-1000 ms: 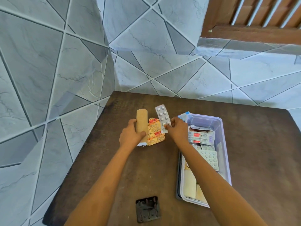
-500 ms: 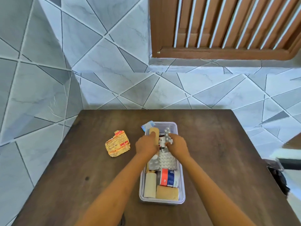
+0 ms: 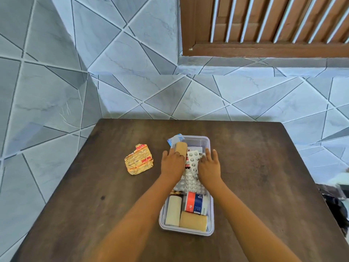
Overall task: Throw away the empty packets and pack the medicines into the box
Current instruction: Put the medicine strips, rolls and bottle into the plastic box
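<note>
Here, blister strip [image 3: 194, 160] under right fingers [image 3: 204, 157], box [image 3: 206, 142]

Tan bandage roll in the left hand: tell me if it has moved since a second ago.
Yes. The tan bandage roll went right, from beside the crumpled yellow packet to over the box.

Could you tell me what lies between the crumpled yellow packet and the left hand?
Only bare brown table: the head view shows nothing between the crumpled yellow packet and the left hand.

Brown table [image 3: 264, 176], tiled wall [image 3: 113, 72], wooden shutter [image 3: 264, 25]
</note>
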